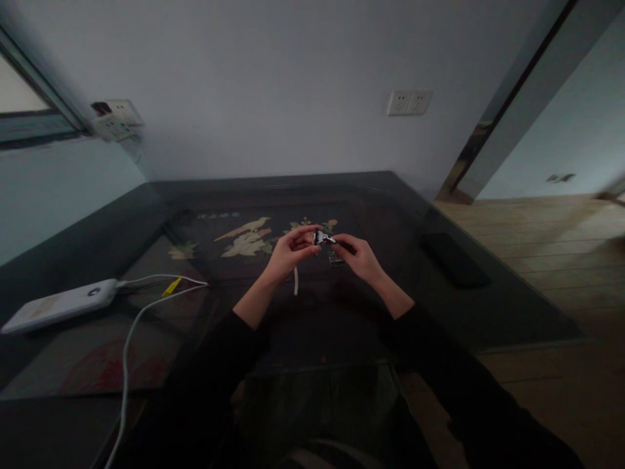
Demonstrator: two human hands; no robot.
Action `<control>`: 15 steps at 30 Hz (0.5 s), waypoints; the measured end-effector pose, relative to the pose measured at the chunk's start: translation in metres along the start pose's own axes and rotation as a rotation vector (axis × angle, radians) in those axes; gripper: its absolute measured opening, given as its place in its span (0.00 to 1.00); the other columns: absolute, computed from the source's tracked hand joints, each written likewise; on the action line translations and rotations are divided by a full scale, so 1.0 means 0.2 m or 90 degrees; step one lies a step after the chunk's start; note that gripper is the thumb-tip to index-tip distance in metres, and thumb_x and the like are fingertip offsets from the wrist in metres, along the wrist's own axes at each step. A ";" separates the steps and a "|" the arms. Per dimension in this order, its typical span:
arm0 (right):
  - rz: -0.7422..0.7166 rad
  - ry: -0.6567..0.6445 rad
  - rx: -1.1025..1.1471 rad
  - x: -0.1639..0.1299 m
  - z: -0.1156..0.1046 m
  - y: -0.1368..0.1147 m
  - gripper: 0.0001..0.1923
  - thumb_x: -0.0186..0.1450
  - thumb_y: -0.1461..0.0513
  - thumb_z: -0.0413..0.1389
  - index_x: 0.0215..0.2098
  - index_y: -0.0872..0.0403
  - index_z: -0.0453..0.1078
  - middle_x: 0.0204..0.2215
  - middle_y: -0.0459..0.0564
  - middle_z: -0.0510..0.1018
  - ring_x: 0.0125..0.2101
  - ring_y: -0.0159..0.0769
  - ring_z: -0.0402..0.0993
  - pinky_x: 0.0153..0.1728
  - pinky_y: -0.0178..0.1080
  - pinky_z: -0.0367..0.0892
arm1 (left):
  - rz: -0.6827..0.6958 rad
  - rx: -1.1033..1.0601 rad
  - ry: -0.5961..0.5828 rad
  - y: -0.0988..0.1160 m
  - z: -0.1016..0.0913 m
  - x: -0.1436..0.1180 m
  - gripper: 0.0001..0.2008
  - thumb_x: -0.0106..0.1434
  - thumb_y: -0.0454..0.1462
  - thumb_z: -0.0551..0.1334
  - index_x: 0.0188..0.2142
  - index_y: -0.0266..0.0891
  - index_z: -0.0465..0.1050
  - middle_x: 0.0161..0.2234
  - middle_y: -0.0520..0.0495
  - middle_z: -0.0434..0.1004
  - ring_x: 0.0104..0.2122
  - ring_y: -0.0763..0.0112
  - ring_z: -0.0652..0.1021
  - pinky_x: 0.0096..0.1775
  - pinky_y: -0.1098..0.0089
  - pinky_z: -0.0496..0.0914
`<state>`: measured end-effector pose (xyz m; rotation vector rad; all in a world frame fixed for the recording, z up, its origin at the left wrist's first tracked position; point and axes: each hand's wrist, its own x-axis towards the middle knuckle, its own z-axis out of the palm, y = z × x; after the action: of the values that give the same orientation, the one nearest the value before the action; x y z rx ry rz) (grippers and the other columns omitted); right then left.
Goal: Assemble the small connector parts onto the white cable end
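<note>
Here a small metal clip-like piece point(321, 238) sits pinched between both hands, held above the dark glass table point(488, 306); it is too small and dim to say just what it is. The left hand point(289, 253) closes its fingertips on one end, and the right hand point(359, 255) grips the other end with a dark part. A steady pinch close to the joint seems wise. A white power bank point(58, 304) and its cable point(127, 339) lie well to the left, a dark phone point(454, 259) to the right.
</note>
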<state>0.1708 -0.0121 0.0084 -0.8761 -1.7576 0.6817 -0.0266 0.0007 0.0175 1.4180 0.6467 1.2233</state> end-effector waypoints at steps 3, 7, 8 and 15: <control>-0.008 -0.002 -0.009 0.00 0.00 0.00 0.12 0.65 0.55 0.57 0.41 0.52 0.76 0.38 0.50 0.81 0.38 0.40 0.76 0.42 0.42 0.69 | -0.001 -0.001 -0.006 0.00 0.00 0.00 0.25 0.50 0.34 0.71 0.50 0.38 0.74 0.31 0.52 0.75 0.31 0.76 0.75 0.41 0.71 0.72; -0.004 -0.012 -0.017 0.00 -0.01 0.00 0.12 0.65 0.55 0.57 0.42 0.52 0.76 0.39 0.50 0.81 0.39 0.40 0.76 0.42 0.42 0.68 | -0.002 -0.005 -0.006 0.01 0.00 0.00 0.24 0.50 0.34 0.72 0.48 0.39 0.75 0.31 0.52 0.75 0.31 0.77 0.75 0.41 0.72 0.72; -0.003 -0.015 -0.016 0.00 -0.01 0.00 0.12 0.65 0.55 0.57 0.42 0.52 0.76 0.39 0.50 0.81 0.39 0.41 0.77 0.42 0.42 0.68 | -0.001 -0.005 -0.005 0.01 0.00 0.00 0.24 0.50 0.34 0.72 0.48 0.39 0.75 0.31 0.52 0.75 0.31 0.77 0.75 0.41 0.71 0.71; -0.013 -0.009 -0.055 0.00 -0.02 -0.01 0.12 0.65 0.55 0.57 0.42 0.51 0.77 0.40 0.52 0.82 0.41 0.43 0.77 0.45 0.45 0.69 | 0.017 0.033 -0.004 0.00 -0.01 0.00 0.25 0.50 0.34 0.71 0.48 0.38 0.75 0.31 0.51 0.75 0.32 0.76 0.75 0.41 0.71 0.71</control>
<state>0.1734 -0.0131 0.0122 -0.9120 -1.8181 0.6030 -0.0275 0.0019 0.0174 1.4767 0.6618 1.2306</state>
